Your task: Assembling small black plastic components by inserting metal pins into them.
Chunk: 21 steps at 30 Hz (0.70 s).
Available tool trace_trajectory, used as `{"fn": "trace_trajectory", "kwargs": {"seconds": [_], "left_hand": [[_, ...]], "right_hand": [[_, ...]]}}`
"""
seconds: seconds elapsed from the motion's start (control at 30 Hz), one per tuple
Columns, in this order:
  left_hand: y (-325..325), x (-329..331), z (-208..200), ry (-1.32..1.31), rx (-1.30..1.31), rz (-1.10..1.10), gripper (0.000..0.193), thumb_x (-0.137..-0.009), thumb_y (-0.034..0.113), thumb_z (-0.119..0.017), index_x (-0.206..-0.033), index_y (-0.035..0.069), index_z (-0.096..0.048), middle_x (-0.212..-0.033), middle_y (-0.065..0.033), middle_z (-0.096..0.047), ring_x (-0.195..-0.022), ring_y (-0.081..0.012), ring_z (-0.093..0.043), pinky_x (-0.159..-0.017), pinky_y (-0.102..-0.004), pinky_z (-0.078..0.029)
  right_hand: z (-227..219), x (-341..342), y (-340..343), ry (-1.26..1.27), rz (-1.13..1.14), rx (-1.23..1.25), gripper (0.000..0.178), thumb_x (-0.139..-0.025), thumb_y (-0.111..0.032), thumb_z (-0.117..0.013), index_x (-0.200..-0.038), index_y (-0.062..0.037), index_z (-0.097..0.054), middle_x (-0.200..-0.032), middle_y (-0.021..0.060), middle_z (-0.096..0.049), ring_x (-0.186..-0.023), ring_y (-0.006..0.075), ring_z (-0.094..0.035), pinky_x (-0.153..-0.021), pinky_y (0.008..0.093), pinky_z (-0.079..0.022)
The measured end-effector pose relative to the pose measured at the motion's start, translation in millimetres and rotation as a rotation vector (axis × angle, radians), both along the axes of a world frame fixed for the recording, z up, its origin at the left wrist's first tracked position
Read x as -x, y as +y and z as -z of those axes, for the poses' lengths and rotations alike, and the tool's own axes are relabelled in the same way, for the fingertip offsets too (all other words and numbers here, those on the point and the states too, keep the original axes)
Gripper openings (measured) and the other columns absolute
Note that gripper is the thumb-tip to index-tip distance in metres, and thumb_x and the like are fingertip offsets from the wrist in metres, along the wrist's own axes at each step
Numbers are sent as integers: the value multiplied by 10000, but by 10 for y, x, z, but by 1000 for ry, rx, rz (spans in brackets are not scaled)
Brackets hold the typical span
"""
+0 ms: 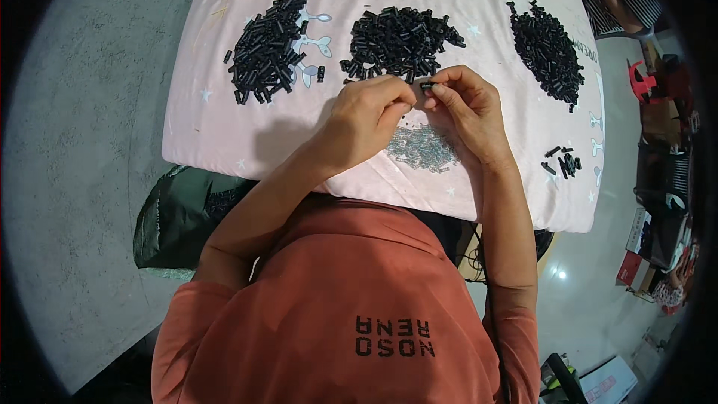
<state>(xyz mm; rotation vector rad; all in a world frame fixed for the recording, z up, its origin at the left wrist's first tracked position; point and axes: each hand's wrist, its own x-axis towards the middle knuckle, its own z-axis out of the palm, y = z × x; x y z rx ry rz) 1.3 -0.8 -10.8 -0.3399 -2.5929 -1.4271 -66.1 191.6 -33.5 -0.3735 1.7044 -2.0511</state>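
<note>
Black piece (426, 85) in the right hand (470, 108).

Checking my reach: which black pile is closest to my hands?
The middle pile, just beyond your left hand and right hand; every other one lies farther from both.

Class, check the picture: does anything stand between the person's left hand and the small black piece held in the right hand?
Nothing visible does: only a narrow gap separates the left hand from the small black piece in the right hand, above the pink cloth.
</note>
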Motion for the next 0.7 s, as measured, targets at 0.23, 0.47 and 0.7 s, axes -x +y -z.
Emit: {"fn": "trace_trajectory", "kwargs": {"seconds": [0.23, 0.47, 0.7], "left_hand": [[-34, -112, 34, 57, 222, 130, 94, -830, -41, -633, -910, 6, -629, -840, -132, -595, -811, -343, -607, -718, -416, -496], [32, -107, 56, 3, 377, 99, 72, -846, 5, -589, -866, 51, -641, -874, -98, -603, -893, -308, -619, -771, -429, -514], [12, -112, 96, 23, 255, 18, 79, -824, -65, -630, -887, -17, -631, -835, -167, -604, -773, -372, -626, -674, -425, -495]], "right_hand": [[-11, 7, -7, 53, 32, -26, 52, -973, -5, -595, -1004, 19, -629, -844, 30, -650, -764, 80, -601, -702, 222, -499], [1, 11, 6, 92, 21, -24, 50, -973, -1, -593, -1003, 16, -630, -843, 31, -651, -770, 78, -602, -706, 219, -496], [4, 4, 11, 45, 11, -3, 54, -976, -12, -592, -1005, 9, -632, -841, 29, -652, -767, 71, -597, -688, 214, -485]]}}
